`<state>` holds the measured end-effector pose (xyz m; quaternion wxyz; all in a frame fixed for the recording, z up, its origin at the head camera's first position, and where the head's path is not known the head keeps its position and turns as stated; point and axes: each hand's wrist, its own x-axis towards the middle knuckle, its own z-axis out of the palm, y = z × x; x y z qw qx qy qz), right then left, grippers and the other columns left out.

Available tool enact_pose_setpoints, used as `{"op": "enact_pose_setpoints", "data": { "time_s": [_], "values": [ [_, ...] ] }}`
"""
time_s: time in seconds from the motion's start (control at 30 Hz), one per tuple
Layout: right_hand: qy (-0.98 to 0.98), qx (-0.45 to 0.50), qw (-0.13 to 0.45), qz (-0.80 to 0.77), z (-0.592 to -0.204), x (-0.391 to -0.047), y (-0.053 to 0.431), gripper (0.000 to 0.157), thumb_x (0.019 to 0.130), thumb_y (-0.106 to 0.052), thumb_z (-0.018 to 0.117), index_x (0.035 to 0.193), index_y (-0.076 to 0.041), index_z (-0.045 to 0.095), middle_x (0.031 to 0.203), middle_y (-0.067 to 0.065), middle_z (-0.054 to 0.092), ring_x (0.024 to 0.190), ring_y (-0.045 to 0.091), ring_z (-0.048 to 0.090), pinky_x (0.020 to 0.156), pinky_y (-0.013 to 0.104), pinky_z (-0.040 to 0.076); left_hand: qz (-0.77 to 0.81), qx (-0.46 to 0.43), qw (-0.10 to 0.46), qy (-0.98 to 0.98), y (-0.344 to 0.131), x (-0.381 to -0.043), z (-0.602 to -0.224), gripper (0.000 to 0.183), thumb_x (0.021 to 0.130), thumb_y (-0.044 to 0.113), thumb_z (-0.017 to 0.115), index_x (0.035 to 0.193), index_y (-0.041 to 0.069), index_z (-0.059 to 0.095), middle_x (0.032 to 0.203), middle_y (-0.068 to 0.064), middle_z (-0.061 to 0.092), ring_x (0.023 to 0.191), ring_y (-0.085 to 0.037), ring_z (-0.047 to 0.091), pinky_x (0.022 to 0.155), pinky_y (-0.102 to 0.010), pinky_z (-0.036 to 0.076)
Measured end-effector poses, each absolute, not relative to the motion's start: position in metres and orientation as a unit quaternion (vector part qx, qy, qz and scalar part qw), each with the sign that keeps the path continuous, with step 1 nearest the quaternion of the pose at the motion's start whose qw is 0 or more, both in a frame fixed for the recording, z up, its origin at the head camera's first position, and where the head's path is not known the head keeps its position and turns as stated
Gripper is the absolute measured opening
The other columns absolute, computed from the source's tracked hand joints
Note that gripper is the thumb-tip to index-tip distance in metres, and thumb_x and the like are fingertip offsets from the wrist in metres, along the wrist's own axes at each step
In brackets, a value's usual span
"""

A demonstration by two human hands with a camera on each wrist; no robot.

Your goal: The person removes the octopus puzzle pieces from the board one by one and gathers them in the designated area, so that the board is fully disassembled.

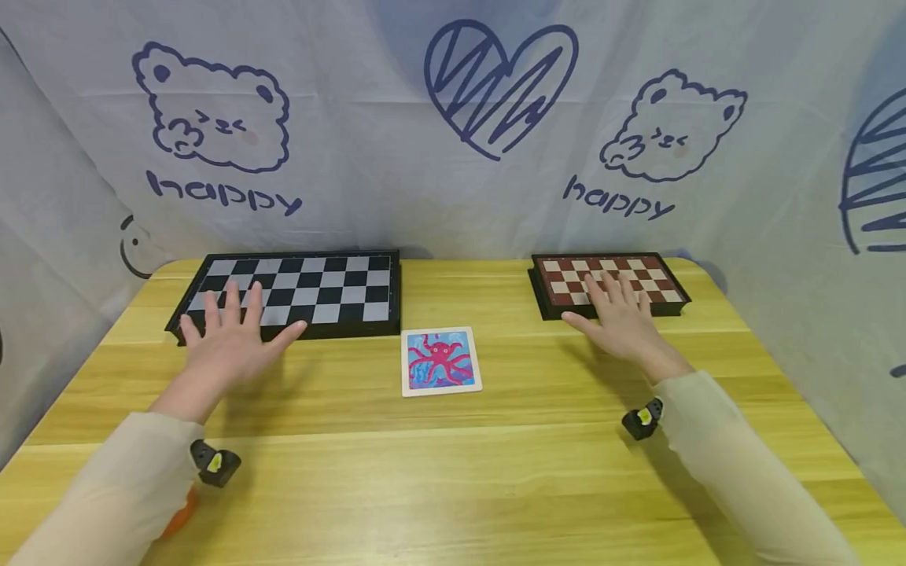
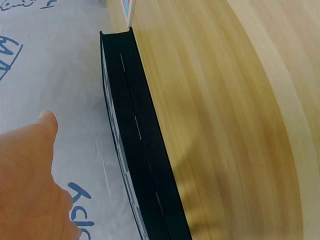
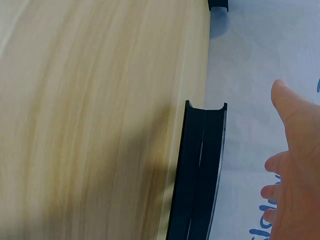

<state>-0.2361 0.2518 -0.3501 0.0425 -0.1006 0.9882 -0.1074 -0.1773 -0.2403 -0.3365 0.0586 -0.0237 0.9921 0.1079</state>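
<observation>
My left hand is spread wide above the front edge of a folded black-and-white chessboard at the back left. Over a smaller folded chessboard with red-brown and cream squares, my right hand hovers with its fingers spread. Neither hand holds anything. Both wrist views show a gap between the hand and its board's black side. Between the boards lies a square white-bordered picture tile with a pink octopus on blue. A corner of the tile also shows in the left wrist view.
The boards rest on a wooden table, close to a pale curtain with bear and heart drawings. An orange object lies partly hidden behind the left sleeve. Small black devices are strapped to both wrists.
</observation>
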Motion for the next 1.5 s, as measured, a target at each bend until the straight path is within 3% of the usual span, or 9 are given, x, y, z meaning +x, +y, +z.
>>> {"op": "enact_pose_setpoints", "data": {
  "time_s": [0.43, 0.67, 0.9, 1.07, 1.3, 1.5],
  "values": [
    [0.982, -0.142, 0.025, -0.121, -0.345, -0.238, 0.232, 0.088, 0.088, -0.065, 0.034, 0.148, -0.007, 0.006, 0.151, 0.020, -0.001, 0.135, 0.036, -0.013, 0.103, 0.059, -0.009, 0.105, 0.027, 0.047, 0.993, -0.218, -0.180, -0.337, 0.101, 0.082, 0.076, 0.024, 0.146, 0.003, -0.007, 0.146, -0.025, -0.020, 0.128, -0.043, -0.024, 0.095, -0.066, -0.015],
    [0.971, -0.183, 0.023, -0.149, -0.346, -0.238, 0.206, 0.082, 0.091, -0.057, 0.041, 0.148, -0.005, 0.011, 0.151, 0.020, 0.006, 0.136, 0.038, -0.005, 0.105, 0.058, -0.002, 0.096, 0.153, -0.018, 0.983, -0.185, -0.182, -0.341, 0.091, 0.087, 0.054, 0.053, 0.146, 0.000, 0.010, 0.150, -0.023, 0.000, 0.135, -0.042, 0.003, 0.106, -0.057, 0.006],
    [0.958, -0.233, 0.034, -0.164, -0.356, -0.236, 0.176, 0.079, 0.092, -0.052, 0.046, 0.147, -0.005, 0.014, 0.151, 0.019, 0.010, 0.136, 0.038, 0.000, 0.107, 0.055, 0.001, 0.099, 0.270, -0.078, 0.954, -0.157, -0.182, -0.357, 0.079, 0.086, 0.040, 0.063, 0.139, -0.008, 0.031, 0.142, -0.026, 0.029, 0.127, -0.040, 0.033, 0.103, -0.049, 0.028],
    [0.947, -0.275, 0.065, -0.153, -0.366, -0.233, 0.159, 0.078, 0.092, -0.052, 0.045, 0.148, -0.007, 0.014, 0.150, 0.018, 0.011, 0.136, 0.037, 0.001, 0.107, 0.056, 0.003, 0.077, 0.299, -0.038, 0.950, -0.143, -0.177, -0.369, 0.073, 0.087, 0.041, 0.062, 0.135, -0.008, 0.038, 0.137, -0.024, 0.039, 0.123, -0.037, 0.039, 0.101, -0.047, 0.032],
    [0.933, -0.319, 0.118, -0.120, -0.377, -0.229, 0.141, 0.079, 0.090, -0.054, 0.048, 0.147, -0.008, 0.019, 0.151, 0.015, 0.016, 0.136, 0.038, 0.005, 0.107, 0.054, 0.007, 0.053, 0.301, 0.054, 0.951, -0.136, -0.176, -0.379, 0.073, 0.090, 0.046, 0.054, 0.137, -0.007, 0.036, 0.140, -0.023, 0.035, 0.127, -0.037, 0.034, 0.104, -0.048, 0.027],
    [0.924, -0.334, 0.153, -0.104, -0.378, -0.225, 0.134, 0.076, 0.089, -0.050, 0.052, 0.146, -0.007, 0.026, 0.150, 0.013, 0.020, 0.136, 0.037, 0.008, 0.108, 0.052, 0.007, 0.033, 0.313, 0.076, 0.946, -0.131, -0.177, -0.383, 0.068, 0.093, 0.044, 0.049, 0.138, -0.005, 0.036, 0.142, -0.020, 0.034, 0.128, -0.036, 0.033, 0.104, -0.049, 0.026]
  ]
}}
